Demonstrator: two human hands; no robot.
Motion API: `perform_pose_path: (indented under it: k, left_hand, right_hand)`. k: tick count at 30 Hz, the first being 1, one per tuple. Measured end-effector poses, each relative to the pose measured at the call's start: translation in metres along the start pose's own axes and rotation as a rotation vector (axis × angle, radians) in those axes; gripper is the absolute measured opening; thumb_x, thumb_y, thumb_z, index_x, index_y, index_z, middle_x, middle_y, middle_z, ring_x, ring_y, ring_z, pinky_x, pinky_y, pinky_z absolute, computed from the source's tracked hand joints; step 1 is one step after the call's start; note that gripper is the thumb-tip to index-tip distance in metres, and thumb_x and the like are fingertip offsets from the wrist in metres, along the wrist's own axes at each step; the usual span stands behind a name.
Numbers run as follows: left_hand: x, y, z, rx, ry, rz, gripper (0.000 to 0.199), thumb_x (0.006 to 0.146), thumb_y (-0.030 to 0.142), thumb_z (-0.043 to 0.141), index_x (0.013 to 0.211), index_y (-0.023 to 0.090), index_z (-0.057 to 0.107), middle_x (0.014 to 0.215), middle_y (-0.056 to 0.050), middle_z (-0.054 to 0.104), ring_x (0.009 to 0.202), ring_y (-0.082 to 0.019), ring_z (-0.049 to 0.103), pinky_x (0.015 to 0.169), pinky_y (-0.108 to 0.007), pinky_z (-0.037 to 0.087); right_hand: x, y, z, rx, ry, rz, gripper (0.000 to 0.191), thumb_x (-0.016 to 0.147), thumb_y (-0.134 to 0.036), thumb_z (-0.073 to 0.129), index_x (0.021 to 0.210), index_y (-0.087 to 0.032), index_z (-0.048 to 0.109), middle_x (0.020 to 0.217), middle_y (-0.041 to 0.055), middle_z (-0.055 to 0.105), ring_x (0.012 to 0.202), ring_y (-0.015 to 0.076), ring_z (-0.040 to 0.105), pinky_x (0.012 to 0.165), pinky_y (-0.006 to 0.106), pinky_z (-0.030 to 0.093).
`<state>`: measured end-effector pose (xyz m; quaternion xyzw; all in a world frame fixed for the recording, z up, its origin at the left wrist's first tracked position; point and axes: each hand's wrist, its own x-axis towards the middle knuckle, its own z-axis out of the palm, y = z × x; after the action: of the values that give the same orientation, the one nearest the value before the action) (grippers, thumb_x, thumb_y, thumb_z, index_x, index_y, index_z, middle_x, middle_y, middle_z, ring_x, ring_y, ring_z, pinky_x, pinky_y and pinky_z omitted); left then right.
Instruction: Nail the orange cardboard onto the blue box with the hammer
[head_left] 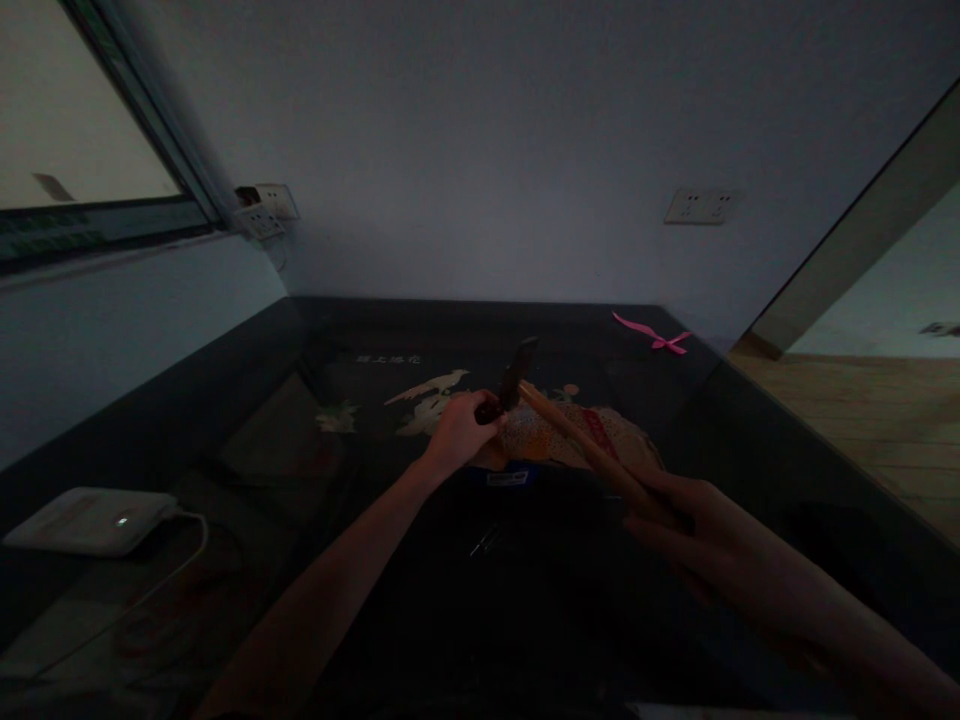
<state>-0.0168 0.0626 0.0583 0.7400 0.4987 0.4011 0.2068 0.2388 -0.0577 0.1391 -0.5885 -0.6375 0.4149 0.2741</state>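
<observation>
A knife (519,370) with a dark handle and dark blade is gripped in my left hand (463,428), blade pointing up and away. My right hand (675,510) is wrapped round a long, light-brown wooden stick (574,435), which slants up to the left. Its far tip is at the knife blade; whether the two touch I cannot tell in this dim light. Below both lies a beige speckled piece (540,432), perhaps a wrapper or cloth, with a red band. Near its front edge is a blue item with a white label (508,479).
The dark glossy table (420,620) bears a bird-and-flower picture. A white power bank (101,520) with a cable lies at the left. A pink ribbon (660,338) is at the far right corner. Wall sockets (701,206) are behind, with a window at upper left.
</observation>
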Motion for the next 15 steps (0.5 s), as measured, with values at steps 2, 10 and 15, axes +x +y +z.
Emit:
perform_pose_path:
  k: [2, 10, 15]
  left_hand:
    - [-0.0002, 0.0000, -0.0002, 0.006, -0.001, 0.000, 0.003, 0.075, 0.017, 0.063, 0.078, 0.017, 0.063, 0.072, 0.000, 0.067, 0.068, -0.016, 0.063, 0.067, -0.029, 0.050]
    - [0.0001, -0.0010, 0.0009, -0.025, -0.002, -0.004, 0.002, 0.076, 0.017, 0.063, 0.077, 0.017, 0.062, 0.074, -0.002, 0.067, 0.070, -0.016, 0.064, 0.066, -0.028, 0.050]
    - [-0.0002, -0.0005, 0.0003, -0.024, -0.011, 0.006, 0.003, 0.075, 0.016, 0.064, 0.077, 0.016, 0.063, 0.075, -0.002, 0.067, 0.072, -0.017, 0.064, 0.068, -0.029, 0.049]
  right_hand:
    - [0.0005, 0.0007, 0.0004, 0.012, -0.018, -0.002, 0.040, 0.067, -0.029, 0.072, 0.106, -0.023, 0.072, 0.068, 0.0001, 0.066, 0.054, 0.0158, 0.057, 0.041, 0.022, 0.044]
    - [-0.0001, 0.0050, 0.0027, 0.057, -0.047, 0.007, 0.041, 0.071, -0.033, 0.070, 0.112, -0.025, 0.068, 0.054, -0.0053, 0.052, 0.038, 0.0097, 0.044, 0.031, 0.019, 0.036]
    - [-0.0015, 0.0068, 0.0024, 0.031, -0.015, -0.036, 0.040, 0.074, -0.035, 0.067, 0.113, -0.025, 0.068, 0.059, -0.0031, 0.057, 0.042, 0.0113, 0.047, 0.033, 0.020, 0.040]
